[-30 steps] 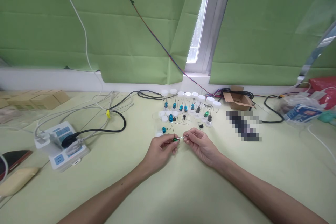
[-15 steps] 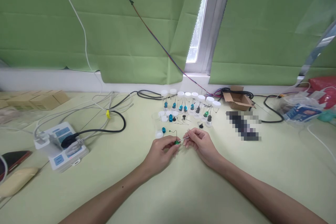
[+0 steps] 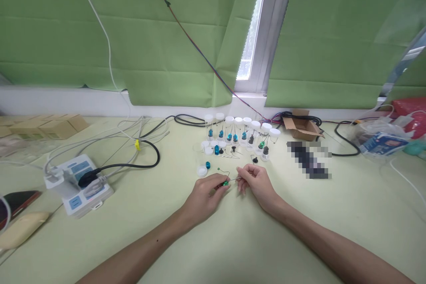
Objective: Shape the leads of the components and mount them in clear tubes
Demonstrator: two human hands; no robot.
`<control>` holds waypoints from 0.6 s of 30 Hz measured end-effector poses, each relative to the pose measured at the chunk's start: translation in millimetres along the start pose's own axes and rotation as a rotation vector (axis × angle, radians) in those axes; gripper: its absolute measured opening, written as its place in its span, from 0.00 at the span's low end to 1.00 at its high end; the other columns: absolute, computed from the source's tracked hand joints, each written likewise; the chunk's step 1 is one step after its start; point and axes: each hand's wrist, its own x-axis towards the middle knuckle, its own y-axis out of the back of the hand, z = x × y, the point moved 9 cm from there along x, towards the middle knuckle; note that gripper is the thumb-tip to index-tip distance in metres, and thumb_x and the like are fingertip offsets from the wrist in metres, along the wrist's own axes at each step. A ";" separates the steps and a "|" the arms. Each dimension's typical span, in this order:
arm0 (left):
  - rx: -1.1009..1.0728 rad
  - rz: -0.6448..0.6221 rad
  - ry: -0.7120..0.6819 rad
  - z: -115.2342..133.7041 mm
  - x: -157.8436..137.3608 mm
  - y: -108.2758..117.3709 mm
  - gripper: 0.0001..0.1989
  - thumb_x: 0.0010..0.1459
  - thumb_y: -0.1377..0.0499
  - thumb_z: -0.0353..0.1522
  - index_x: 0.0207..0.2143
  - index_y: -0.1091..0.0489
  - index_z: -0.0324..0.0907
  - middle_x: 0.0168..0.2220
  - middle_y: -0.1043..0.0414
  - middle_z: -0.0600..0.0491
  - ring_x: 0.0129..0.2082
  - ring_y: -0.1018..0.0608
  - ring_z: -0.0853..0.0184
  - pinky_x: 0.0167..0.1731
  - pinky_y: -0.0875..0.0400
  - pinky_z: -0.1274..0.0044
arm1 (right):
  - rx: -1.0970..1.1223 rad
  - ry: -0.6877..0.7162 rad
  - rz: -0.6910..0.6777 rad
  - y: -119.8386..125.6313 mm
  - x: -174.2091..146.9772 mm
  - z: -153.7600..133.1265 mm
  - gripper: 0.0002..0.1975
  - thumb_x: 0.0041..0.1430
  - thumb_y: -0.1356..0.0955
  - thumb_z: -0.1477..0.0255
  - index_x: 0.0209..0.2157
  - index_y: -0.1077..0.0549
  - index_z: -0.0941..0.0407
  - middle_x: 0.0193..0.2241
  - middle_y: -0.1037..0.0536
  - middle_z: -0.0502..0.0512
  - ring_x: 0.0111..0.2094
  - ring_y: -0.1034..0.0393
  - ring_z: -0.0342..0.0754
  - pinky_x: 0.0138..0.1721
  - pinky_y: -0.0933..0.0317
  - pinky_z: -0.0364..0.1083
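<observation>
Two grips, side by side: your left hand pinches a green piece, bent wire sticking up; your right hand grips a thin rod pointing at it, contact too small to confirm. Capped tubes stand beyond; tabletop runs wide between your forearms.

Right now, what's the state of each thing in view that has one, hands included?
Left hand, pinching the small green part
Right hand, fingers at the thin metal rod; grip unclear
Clear vials in the back row, standing, white caps on
Cardboard box, flaps open
Power strip, black plug inserted
Green curtains, lowered, window partly uncovered
</observation>
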 end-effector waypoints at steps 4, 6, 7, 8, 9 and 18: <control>-0.012 0.004 -0.014 1.0 -0.4 0.2 0.08 0.64 0.45 0.30 0.41 0.26 0.43 0.37 0.22 0.51 0.36 0.23 0.66 0.37 0.30 0.77 | 0.004 -0.015 -0.007 -0.5 0.5 1.7 0.22 0.54 0.27 0.55 0.21 0.31 0.58 0.15 0.26 0.51 0.16 0.32 0.43 0.19 0.40 0.41; -0.019 0.009 -0.004 -0.4 -0.3 0.6 0.08 0.64 0.45 0.31 0.41 0.26 0.43 0.37 0.22 0.50 0.35 0.24 0.66 0.36 0.30 0.77 | 0.016 -0.005 -0.027 -2.6 0.4 1.2 0.22 0.55 0.28 0.54 0.23 0.31 0.58 0.16 0.26 0.51 0.17 0.32 0.43 0.20 0.39 0.41; -0.022 0.013 0.002 -1.0 -0.1 1.0 0.08 0.64 0.44 0.31 0.40 0.26 0.43 0.36 0.22 0.51 0.35 0.24 0.66 0.35 0.30 0.77 | 0.024 -0.002 -0.037 -3.7 0.4 1.1 0.22 0.56 0.28 0.54 0.24 0.31 0.58 0.17 0.26 0.51 0.17 0.32 0.42 0.20 0.39 0.41; -0.025 0.018 0.007 -1.5 0.1 1.6 0.07 0.64 0.44 0.31 0.40 0.26 0.43 0.36 0.22 0.51 0.34 0.24 0.66 0.35 0.30 0.77 | 0.031 0.001 -0.045 -4.6 0.4 0.8 0.22 0.56 0.29 0.54 0.24 0.31 0.58 0.18 0.26 0.51 0.18 0.32 0.42 0.20 0.38 0.41; -0.026 0.024 0.013 -1.9 0.4 2.4 0.07 0.64 0.44 0.31 0.40 0.26 0.43 0.36 0.23 0.51 0.34 0.24 0.67 0.35 0.30 0.77 | 0.038 0.005 -0.052 -5.3 0.5 0.4 0.21 0.56 0.29 0.53 0.25 0.31 0.58 0.19 0.26 0.50 0.18 0.31 0.42 0.20 0.38 0.41; -0.111 0.053 0.137 -11.8 0.9 5.9 0.09 0.64 0.45 0.34 0.36 0.26 0.41 0.29 0.27 0.52 0.28 0.27 0.68 0.31 0.31 0.78 | -0.039 0.131 -0.107 -7.3 -0.5 -17.3 0.15 0.58 0.29 0.58 0.33 0.30 0.56 0.23 0.27 0.49 0.20 0.30 0.44 0.21 0.37 0.43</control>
